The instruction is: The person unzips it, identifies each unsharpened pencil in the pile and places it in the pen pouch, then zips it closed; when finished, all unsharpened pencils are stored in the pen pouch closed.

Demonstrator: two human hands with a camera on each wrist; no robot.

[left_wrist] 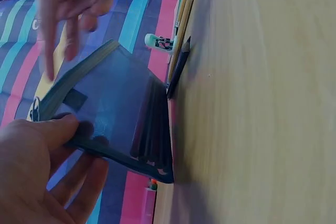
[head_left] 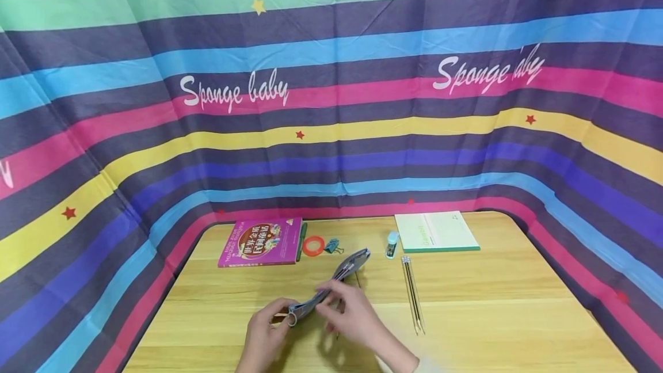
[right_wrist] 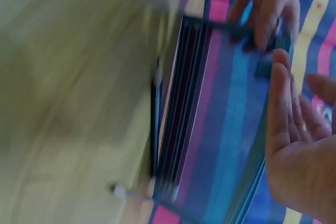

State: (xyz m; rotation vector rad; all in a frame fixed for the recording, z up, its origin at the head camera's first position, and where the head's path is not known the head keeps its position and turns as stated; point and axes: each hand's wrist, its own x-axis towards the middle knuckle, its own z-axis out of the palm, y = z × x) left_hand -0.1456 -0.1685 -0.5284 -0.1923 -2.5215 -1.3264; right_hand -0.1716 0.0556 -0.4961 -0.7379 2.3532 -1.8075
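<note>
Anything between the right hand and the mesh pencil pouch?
Nothing visible. The left hand grips one end of the translucent blue-grey mesh pencil pouch; the right hand is at its top edge, fingers straight, no object between. Actual contact is unclear.

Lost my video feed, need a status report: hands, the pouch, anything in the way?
Left hand grips the mesh pencil pouch at its near end. Right hand open, fingers at its top edge. Pouch upright on the table, pencils inside. Nothing blocking.
</note>
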